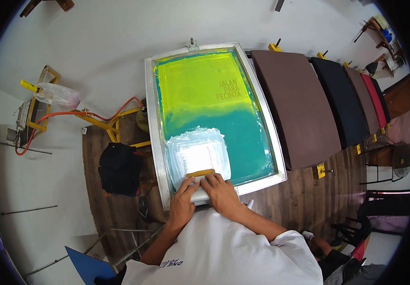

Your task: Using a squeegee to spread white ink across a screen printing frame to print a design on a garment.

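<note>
At the white-smeared near end of a metal-framed green screen (245,137), the left hand (184,199) and right hand (219,194) have a closely curled grip on a narrow yellow-brown bar (200,173), likely stiff and light, best held near both ends.

1 wide fisheye view, from the person's head, looks steeply down, fairly near the hands (223,192) and framed screen (250,147), reaching out to wall (119,33) and floor (305,204).
</note>
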